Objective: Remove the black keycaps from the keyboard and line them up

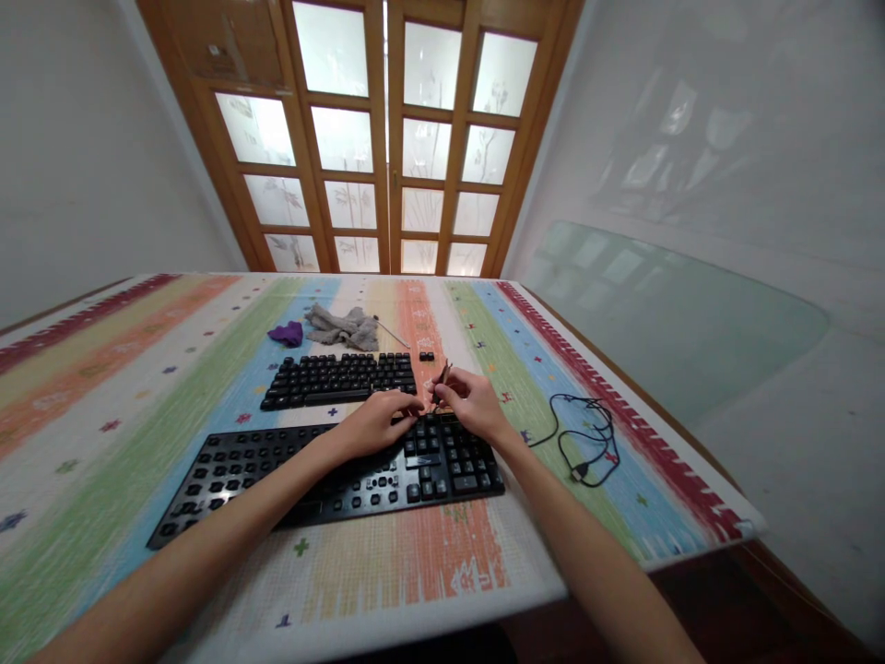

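Note:
A black keyboard [314, 503] lies in front of me, its left part stripped of keycaps and its right part still capped. My left hand [382, 420] reaches across it, palm down, fingers extended and loosely bent near the back edge. Just right of that, my right hand [471, 398] pinches a small thin dark tool [442, 373] with a brownish tip; its exact kind is too small to make out. Behind the keyboard, black keycaps [338, 378] stand set out in rows, with a few small keycaps [427, 356] apart from them.
A grey cloth [342, 327], a purple cloth [286, 334] and a thin metal rod [393, 332] lie farther back. On the right is a coiled black USB cable [587, 433]. A striped tablecloth [387, 563] covers the table; a wall [795, 369] stands close at the right.

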Tool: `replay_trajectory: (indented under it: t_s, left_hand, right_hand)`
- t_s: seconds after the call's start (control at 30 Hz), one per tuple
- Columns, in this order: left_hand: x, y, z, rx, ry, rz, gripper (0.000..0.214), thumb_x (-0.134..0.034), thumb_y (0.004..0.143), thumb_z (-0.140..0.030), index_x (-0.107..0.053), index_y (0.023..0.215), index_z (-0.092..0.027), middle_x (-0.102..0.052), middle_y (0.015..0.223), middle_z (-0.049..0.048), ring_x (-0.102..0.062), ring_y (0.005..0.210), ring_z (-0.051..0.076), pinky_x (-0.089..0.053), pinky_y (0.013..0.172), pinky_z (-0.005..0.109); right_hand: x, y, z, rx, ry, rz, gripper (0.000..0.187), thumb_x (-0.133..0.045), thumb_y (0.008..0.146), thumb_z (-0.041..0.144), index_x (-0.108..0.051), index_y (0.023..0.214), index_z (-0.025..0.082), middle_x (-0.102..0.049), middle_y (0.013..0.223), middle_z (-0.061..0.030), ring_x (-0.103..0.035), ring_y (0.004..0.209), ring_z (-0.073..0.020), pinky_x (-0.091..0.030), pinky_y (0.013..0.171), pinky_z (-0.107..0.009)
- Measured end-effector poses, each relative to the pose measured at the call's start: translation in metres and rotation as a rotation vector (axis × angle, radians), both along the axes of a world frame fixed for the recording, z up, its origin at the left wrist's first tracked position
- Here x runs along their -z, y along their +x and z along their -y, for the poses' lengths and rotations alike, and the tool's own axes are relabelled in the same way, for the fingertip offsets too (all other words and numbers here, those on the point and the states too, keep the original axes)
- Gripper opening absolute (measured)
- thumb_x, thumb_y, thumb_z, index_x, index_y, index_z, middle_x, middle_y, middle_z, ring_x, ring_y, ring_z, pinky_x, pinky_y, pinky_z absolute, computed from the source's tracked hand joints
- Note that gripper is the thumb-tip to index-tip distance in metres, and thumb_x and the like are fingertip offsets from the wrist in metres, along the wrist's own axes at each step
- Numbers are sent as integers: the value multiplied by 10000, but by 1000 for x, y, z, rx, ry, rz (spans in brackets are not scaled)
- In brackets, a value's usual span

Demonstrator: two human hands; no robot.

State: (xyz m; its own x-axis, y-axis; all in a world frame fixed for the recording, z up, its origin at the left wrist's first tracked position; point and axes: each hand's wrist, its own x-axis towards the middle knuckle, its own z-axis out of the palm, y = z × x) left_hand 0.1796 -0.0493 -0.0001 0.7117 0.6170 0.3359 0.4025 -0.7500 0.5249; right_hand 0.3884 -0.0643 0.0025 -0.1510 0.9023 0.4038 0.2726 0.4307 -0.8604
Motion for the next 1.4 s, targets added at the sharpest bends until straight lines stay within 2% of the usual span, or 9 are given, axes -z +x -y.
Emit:
replay_trajectory:
  t_s: [0.13, 0.33, 0.5, 0.67, 0.87, 0.97, 1.07, 1.23, 1.4]
  left_hand:
    - [0, 1, 0, -19, -19, 2, 220, -539, 853, -113, -686, 1009, -161, -739, 958, 62, -683, 846, 172, -506, 795, 274]
    - [-2, 1, 3, -24, -13, -8, 238, -528, 863, -126, -684, 1040, -158, -732, 986, 77, -675, 868, 185, -506, 813, 297]
    - [-6, 2, 5, -40, -47, -3, 246, -549, 887, -204, -670, 1097, -157, -729, 1011, 86, -676, 880, 196, -514, 823, 310]
    - [-10, 9, 3, -58, -103, 79, 336, -632, 853, -257, -640, 1181, -182, -712, 1109, 84, -670, 913, 198, -512, 850, 317]
    - [-14, 19, -4, -67, -283, 208, 384, -690, 814, -297, -627, 1173, -176, -730, 970, 56, -641, 800, 160, -504, 756, 288]
    - [-14, 21, -10, -82, -381, 272, 433, -764, 740, -339, -649, 1116, -156, -704, 882, 41, -600, 729, 143, -478, 687, 266]
    - [-14, 23, -15, -38, -513, 347, 493, -818, 672, -372, -658, 1078, -142, -643, 788, 5, -555, 679, 120, -439, 644, 245]
    - [-17, 27, -18, 35, -701, 464, 535, -858, 620, -387, -660, 1048, -135, -574, 762, -21, -531, 675, 99, -422, 650, 239]
    - [-17, 33, -15, 31, -809, 526, 533, -877, 594, -356, -667, 1030, -131, -567, 772, -24, -539, 690, 94, -443, 690, 253]
  right_hand:
    - [6, -9, -5, 37, -47, -115, 306, -663, 808, 478, -642, 828, 173, -725, 774, -76, -715, 653, -201, -599, 596, -314]
    - [10, -10, -13, 145, -64, -131, 388, -665, 791, 551, -621, 760, 167, -692, 685, -61, -682, 552, -185, -580, 540, -305]
    - [8, -3, -12, 76, -132, -277, 460, -685, 750, 622, -599, 780, 170, -685, 729, -48, -689, 583, -174, -603, 554, -320]
    - [2, -3, -10, 67, -80, -362, 449, -700, 749, 609, -616, 813, 173, -685, 748, -40, -690, 612, -167, -621, 577, -324]
    - [-1, -1, -8, 36, -22, -412, 439, -700, 767, 596, -623, 896, 184, -723, 803, -58, -703, 635, -177, -633, 627, -352]
    - [-2, 1, -8, 14, -10, -428, 437, -699, 773, 595, -620, 905, 185, -725, 800, -58, -698, 622, -171, -636, 621, -350]
    - [-4, 2, -9, -13, 3, -445, 449, -693, 777, 602, -621, 907, 179, -724, 790, -62, -700, 624, -177, -635, 601, -351]
    - [-4, 7, -11, -30, -14, -488, 482, -694, 766, 624, -613, 916, 173, -729, 802, -74, -717, 658, -206, -630, 599, -375]
    - [-4, 10, -10, -17, -49, -485, 525, -686, 746, 663, -611, 938, 179, -736, 808, -75, -722, 682, -209, -621, 634, -368]
